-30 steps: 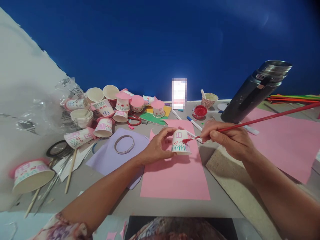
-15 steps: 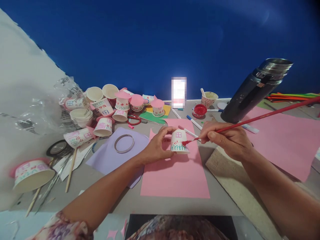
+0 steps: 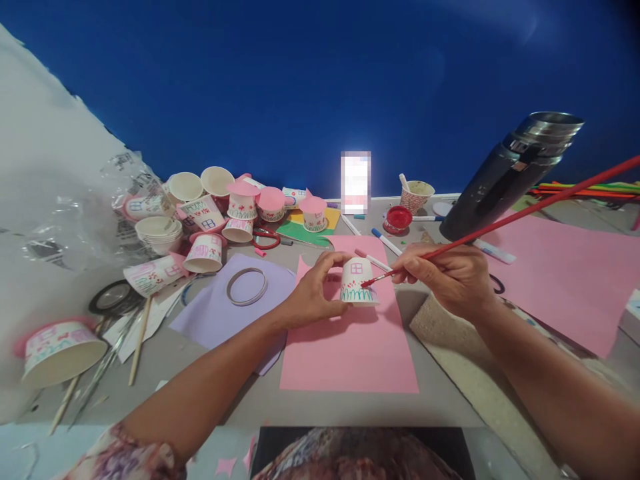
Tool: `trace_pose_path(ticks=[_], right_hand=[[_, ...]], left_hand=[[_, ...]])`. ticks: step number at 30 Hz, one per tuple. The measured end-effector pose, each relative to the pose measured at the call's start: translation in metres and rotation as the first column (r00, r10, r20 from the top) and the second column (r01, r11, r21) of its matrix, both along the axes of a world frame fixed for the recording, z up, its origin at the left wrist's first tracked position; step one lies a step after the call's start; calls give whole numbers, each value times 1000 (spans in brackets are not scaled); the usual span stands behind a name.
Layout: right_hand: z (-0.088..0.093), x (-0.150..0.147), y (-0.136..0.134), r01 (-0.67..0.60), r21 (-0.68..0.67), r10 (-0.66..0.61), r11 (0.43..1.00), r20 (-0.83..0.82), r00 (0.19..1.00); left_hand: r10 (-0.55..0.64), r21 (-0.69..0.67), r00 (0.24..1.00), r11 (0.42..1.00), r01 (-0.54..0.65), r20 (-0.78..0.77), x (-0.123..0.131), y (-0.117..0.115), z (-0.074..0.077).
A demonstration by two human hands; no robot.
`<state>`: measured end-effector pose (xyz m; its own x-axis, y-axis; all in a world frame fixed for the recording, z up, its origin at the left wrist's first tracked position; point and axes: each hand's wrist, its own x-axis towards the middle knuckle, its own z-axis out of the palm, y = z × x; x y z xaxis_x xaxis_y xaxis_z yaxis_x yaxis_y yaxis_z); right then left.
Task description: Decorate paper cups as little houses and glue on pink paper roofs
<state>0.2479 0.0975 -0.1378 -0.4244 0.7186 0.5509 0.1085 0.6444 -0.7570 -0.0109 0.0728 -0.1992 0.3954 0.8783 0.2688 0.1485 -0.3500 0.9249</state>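
A deep blue wall (image 3: 300, 87) backs a grey table (image 3: 350, 407) strewn with craft things. A pink sheet (image 3: 350, 353) lies at the near centre, a dark flask (image 3: 505, 177) far right, and a heap of decorated cups (image 3: 210, 213) far left. Both forearms reach in from the near edge. The left hand (image 3: 313, 293) curls around an upturned paper cup (image 3: 357, 281) standing on the sheet's far end; the cup has a pink window and green grass drawn on it. The right hand (image 3: 450, 277) pinches a red paintbrush (image 3: 500, 227), its tip touching the cup's right side.
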Motion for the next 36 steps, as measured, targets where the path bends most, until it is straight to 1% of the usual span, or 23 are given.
trace_pose_path(ticks=[4, 8, 10, 18, 22, 28, 36], right_hand=[[-2, 1, 2, 14, -26, -14, 1000, 8, 1000], [-3, 5, 3, 115, -33, -116, 993, -19, 993], [-3, 6, 3, 137, -42, -138, 990, -20, 990], [-3, 2, 2, 84, -40, -85, 996, -10, 996], [-2, 3, 2, 90, -26, -90, 996, -26, 996], [-2, 1, 0, 9, -8, -9, 1000, -9, 1000], [-1, 1, 0, 19, 34, -18, 999, -28, 999]], left_hand=[[-10, -18, 1000, 1000, 10, 17, 0, 1, -1], [-25, -24, 999, 999, 26, 36, -1, 2, -4], [-30, -27, 999, 999, 31, 45, -1, 2, -4], [-49, -59, 994, 997, 55, 97, 1, 1, -1], [-44, -59, 995, 997, 50, 93, 1, 1, -2], [-48, -71, 995, 996, 55, 93, 1, 0, -1], [-35, -66, 998, 997, 39, 58, 1, 1, -1]])
